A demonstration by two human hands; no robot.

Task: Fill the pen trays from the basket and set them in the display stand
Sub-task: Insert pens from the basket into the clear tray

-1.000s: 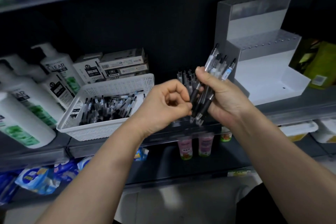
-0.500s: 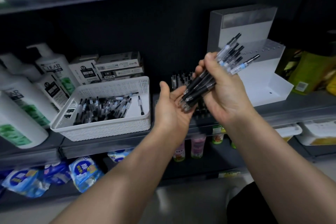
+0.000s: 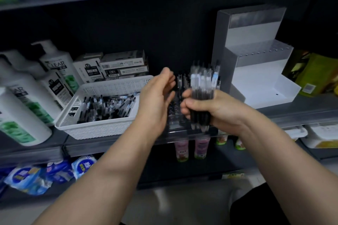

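Note:
My right hand grips a bundle of several pens, held upright with their tips down over a clear pen tray on the shelf. A few pens stand at the back of that tray. My left hand is just left of the bundle, fingers apart, holding nothing. The white perforated basket to the left holds several loose pens. The white stepped display stand sits at the right with nothing in it.
White shampoo bottles stand left of the basket. Pen boxes are stacked behind it. A yellow-green package sits right of the stand. A lower shelf holds small bottles and blue packets.
My right hand has turned the pen bundle from slanted to upright and lowered it over the tray. My left hand has drawn slightly away to the left, still with its fingers apart.

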